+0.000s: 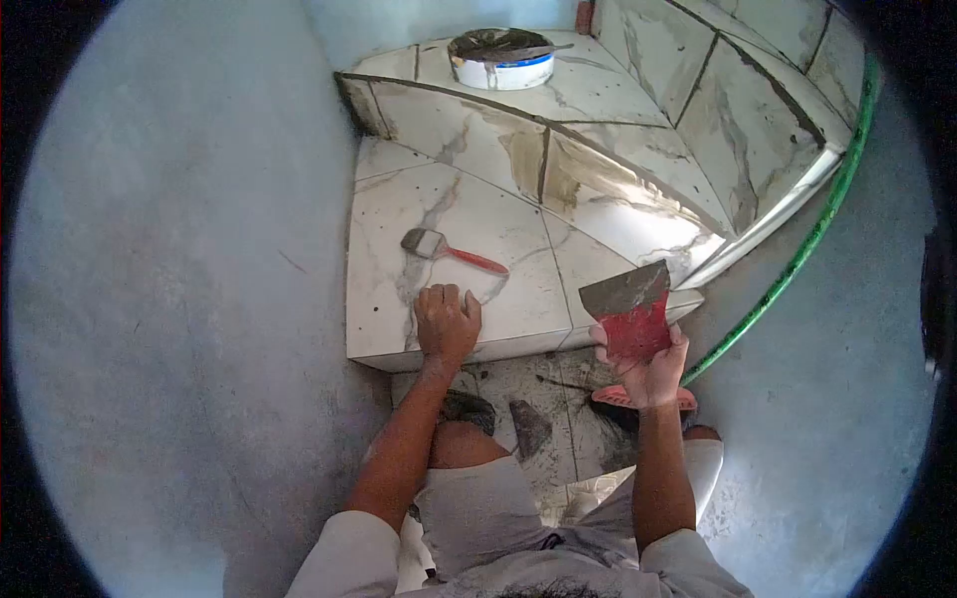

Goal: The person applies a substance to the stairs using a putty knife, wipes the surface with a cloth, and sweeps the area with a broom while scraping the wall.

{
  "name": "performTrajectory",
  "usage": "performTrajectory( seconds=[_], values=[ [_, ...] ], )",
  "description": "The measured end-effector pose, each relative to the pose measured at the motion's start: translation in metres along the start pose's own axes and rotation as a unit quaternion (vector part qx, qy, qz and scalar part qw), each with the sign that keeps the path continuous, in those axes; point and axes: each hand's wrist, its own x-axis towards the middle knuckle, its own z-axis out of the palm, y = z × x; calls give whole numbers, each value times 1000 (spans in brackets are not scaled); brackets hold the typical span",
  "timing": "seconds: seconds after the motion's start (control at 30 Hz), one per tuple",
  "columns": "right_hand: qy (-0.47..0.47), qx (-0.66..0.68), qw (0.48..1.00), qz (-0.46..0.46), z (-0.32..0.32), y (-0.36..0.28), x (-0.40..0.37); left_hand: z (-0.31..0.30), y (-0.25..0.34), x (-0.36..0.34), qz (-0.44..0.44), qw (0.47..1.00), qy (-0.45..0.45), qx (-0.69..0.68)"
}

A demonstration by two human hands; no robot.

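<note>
My right hand grips a wide putty knife by its red part, palm turned up. Grey paste coats the blade, which points away from me above the step's front edge. My left hand rests on the white marbled tile step with its fingers curled in; its palm is hidden, so I cannot see if anything is inside. Just beyond that hand, a paintbrush with a red handle lies flat on the tile.
A white tub of dark paste, a tool across its rim, stands on the upper step. Smeared grey grout marks the riser. A green hose runs down the right side. A pink sandal is on my foot below. Blue-grey walls flank the steps.
</note>
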Motion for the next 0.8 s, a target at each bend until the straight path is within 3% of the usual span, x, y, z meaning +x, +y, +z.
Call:
performTrajectory(
  seconds=[0.33, 0.43, 0.57, 0.67, 0.73, 0.77, 0.8],
  values=[
    [-6, -31, 997, 63, 15, 30, 14, 0, 3, -1, -1, 1000, 28, 7],
    [-15, -43, 997, 60, 22, 26, 13, 0, 2, -2, -11, 1000, -6, -6],
    [-11, -191, 979, -65, 32, -2, 20, 2, 0, -4, -1, 1000, 15, -11],
    [-57, -333, 902, -268, 45, -35, 45, 0, 1, -5, 9, 1000, 24, -15],
    [-43, -418, 814, -401, 67, -57, 63, -2, 3, 3, 21, 999, 47, -14],
    [-42, -499, 737, -453, 68, -70, 79, -4, 4, 7, 58, 997, 16, 49],
    [-34, -510, 708, -487, 66, -76, 101, -4, 5, 13, 96, 989, -14, 112]
  ],
)
